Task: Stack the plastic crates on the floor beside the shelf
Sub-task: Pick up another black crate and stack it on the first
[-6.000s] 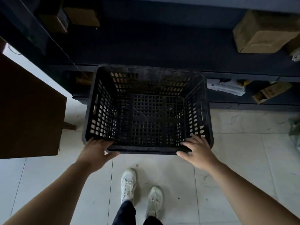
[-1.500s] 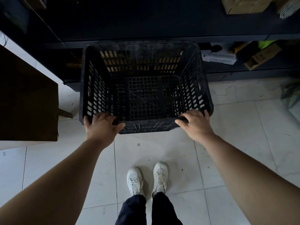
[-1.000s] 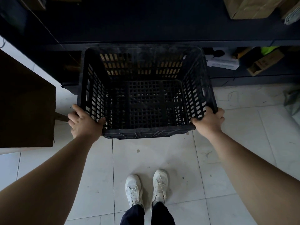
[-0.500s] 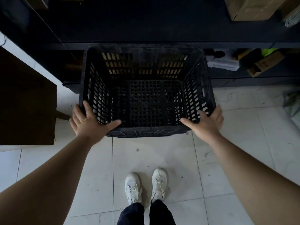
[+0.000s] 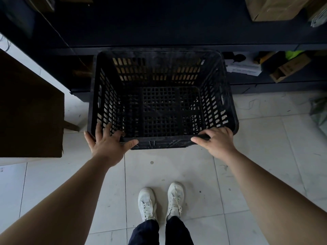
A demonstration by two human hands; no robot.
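Dark shelf [image 5: 159, 29] runs across the whole top of view, its lower tier at floor level. Pale tiled floor [image 5: 177, 170] fills the bottom half, scuffed and spotted. Brown panel [image 5: 30, 112] juts in from the left edge, just beside the crate but apart from it. Black plastic crate [image 5: 159, 54], mesh walls and mesh base, open side up, sits centre frame in front of the shelf with its far wall against the lower tier; cannot tell if it rests on the floor or on another crate. Both bare forearms reach in from the bottom corners. Left hand [image 5: 108, 147] lies on the near left corner of the crate, fingers [image 5: 98, 131] released, straight and splayed over the rim, thumb along the near wall. Right hand [image 5: 219, 144] is at the near right corner, fingers [image 5: 221, 132] curled over the near rim and grasping it, thumb pointing left. Cardboard box [image 5: 272, 7] on the upper tier, top right. 2 white shoes [image 5: 175, 198] side by side on the tiles below the crate, dark trouser legs above them. Small open carton [image 5: 290, 68] on the lower tier, right of the crate
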